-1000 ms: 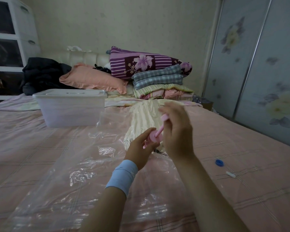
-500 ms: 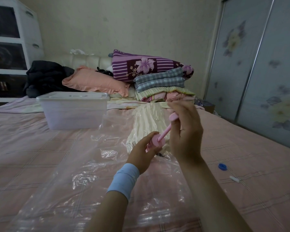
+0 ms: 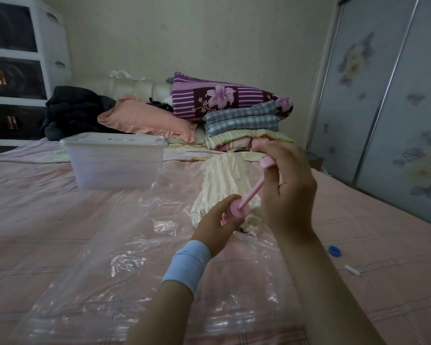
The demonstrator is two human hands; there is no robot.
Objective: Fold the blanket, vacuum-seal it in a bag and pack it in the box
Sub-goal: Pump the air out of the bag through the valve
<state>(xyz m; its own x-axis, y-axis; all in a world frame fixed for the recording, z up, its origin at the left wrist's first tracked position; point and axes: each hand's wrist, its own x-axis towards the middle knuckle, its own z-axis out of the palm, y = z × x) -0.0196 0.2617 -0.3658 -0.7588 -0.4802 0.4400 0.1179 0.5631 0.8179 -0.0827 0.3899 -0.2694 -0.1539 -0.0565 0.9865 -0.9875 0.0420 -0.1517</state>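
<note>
Two hands are operating the pink pump (image 3: 239, 209): the left hand (image 3: 215, 224) is gripping its barrel, the right hand (image 3: 288, 190) is pinching the plunger handle (image 3: 268, 162), drawing it further out than before. The blanket (image 3: 223, 180) is lying inside the bag (image 3: 135, 257); air extraction is probably proceeding.

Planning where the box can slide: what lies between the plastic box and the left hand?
In the head view, only the clear vacuum bag spread on the bedsheet lies between the box and the left hand.
</note>
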